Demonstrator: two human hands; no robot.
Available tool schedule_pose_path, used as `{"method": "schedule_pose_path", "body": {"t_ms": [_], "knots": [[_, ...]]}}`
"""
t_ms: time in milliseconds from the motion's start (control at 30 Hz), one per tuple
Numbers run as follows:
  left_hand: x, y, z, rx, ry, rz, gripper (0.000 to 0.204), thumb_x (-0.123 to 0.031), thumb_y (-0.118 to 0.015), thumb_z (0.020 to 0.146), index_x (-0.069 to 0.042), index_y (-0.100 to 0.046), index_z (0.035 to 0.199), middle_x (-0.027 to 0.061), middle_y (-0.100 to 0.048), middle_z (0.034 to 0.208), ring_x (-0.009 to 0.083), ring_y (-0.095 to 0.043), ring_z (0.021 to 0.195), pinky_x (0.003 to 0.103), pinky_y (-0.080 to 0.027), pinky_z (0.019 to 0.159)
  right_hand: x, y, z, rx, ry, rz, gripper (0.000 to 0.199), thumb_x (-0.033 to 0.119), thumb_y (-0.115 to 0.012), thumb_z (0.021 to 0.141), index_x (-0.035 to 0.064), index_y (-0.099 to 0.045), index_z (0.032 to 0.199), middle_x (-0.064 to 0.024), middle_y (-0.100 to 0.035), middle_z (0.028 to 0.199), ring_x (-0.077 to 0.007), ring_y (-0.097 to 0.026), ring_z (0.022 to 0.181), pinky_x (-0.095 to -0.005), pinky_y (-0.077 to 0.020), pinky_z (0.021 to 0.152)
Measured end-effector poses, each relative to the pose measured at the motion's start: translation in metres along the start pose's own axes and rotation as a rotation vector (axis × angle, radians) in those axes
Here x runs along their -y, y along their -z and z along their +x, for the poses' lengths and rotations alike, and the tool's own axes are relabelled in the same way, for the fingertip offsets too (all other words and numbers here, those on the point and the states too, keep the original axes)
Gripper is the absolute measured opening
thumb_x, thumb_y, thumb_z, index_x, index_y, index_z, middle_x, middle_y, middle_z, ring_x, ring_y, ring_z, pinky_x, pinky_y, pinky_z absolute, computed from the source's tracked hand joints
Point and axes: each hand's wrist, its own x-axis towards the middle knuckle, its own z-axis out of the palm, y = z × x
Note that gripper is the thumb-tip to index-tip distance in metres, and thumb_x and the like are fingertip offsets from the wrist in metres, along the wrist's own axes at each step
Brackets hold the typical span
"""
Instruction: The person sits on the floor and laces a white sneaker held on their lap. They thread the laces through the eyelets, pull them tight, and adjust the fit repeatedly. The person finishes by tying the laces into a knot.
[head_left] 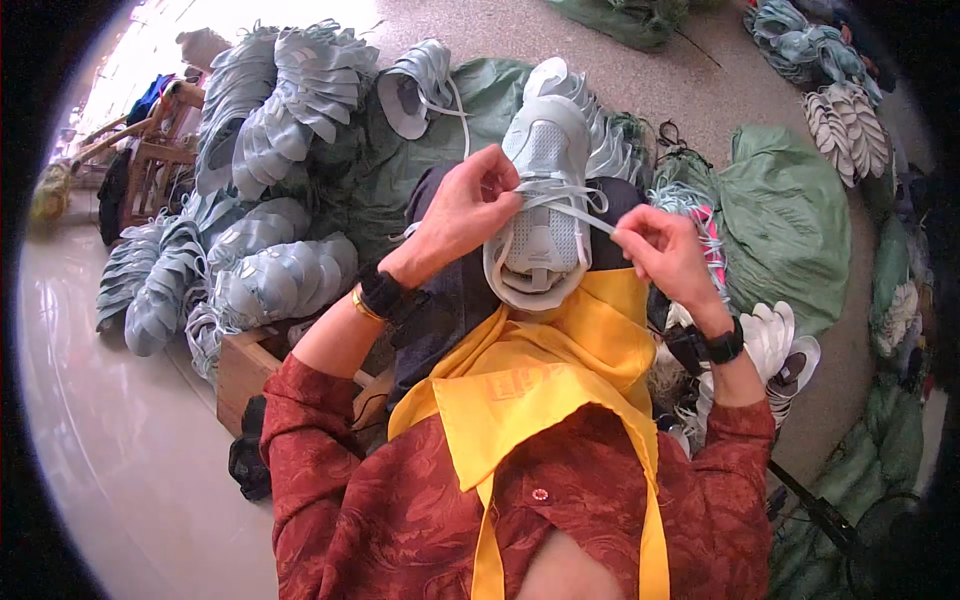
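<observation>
shoe upper [545,200], pale blue, is held up at 12 o'clock over the yellow cloth [540,370]. its lace [570,205] is pinched by the left hand [460,215] and right hand [665,250]. both ends are best pulled evenly, kept flat.

Green sacks [790,215] right of lap and behind; labels, signs, screens none.

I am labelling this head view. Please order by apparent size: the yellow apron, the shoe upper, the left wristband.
1. yellow apron
2. shoe upper
3. left wristband

The apron lies nearest the camera, so its lead may be exaggerated.
</observation>
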Motion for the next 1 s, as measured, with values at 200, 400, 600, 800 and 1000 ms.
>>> {"method": "schedule_pose_path", "body": {"t_ms": [200,400,600,800,1000], "knots": [[0.004,-0.005,0.0,-0.047,-0.043,0.025,0.016,-0.007,-0.068,0.083,-0.002,-0.058,0.094,0.0013,-0.058,0.082,0.0087,-0.055,0.074,0.026,-0.049,0.068,-0.006,0.025,-0.019,0.013,-0.107,0.049,0.01,0.011,-0.067,0.098,0.0042,-0.067,0.091,0.0048,-0.061,0.068,-0.002,-0.055,0.054,-0.0195,-0.044,0.046],[0.005,0.0,-0.01,-0.041,0.001,0.03,0.018,-0.009,-0.073,0.092,-0.005,-0.055,0.095,-0.0046,-0.054,0.084,0.0021,-0.049,0.076,0.02,-0.043,0.065,0.021,-0.002,0.016,-0.192,0.077,-0.117,0.009,0.012,-0.072,0.094,0.0042,-0.073,0.097,0.0035,-0.064,0.073,-0.0039,-0.054,0.055,-0.0221,-0.0431,0.052],[-0.001,0.001,-0.017,-0.027,0.055,0.065,0.019,-0.013,-0.074,0.094,-0.005,-0.057,0.091,-0.0059,-0.055,0.08,0.0015,-0.05,0.073,0.021,-0.043,0.062,0.041,-0.025,0.053,-0.077,0.453,-0.41,0.009,0.007,-0.075,0.085,0.0031,-0.071,0.092,-0.006,-0.066,0.087,-0.0144,-0.056,0.058,-0.0306,-0.0457,0.056],[-0.002,0.005,-0.016,0.013,0.063,0.068,0.018,-0.011,-0.073,0.094,-0.004,-0.058,0.089,-0.0067,-0.055,0.079,0.0009,-0.05,0.072,0.021,-0.043,0.062,0.044,-0.027,0.06,-0.018,0.485,-0.375,0.011,0.005,-0.071,0.089,0.0012,-0.062,0.094,-0.0046,-0.063,0.082,-0.0126,-0.055,0.059,-0.0285,-0.0449,0.055],[0.007,0.014,-0.018,0.108,0.02,-0.249,0.015,-0.009,-0.072,0.095,-0.006,-0.057,0.096,-0.0054,-0.057,0.083,0.0018,-0.049,0.073,0.021,-0.042,0.063,0.028,-0.019,0.061,0.116,0.08,0.059,0.006,0.007,-0.066,0.098,0.005,-0.061,0.101,0.004,-0.061,0.08,0.0001,-0.05,0.059,-0.0174,-0.0385,0.049]]}}
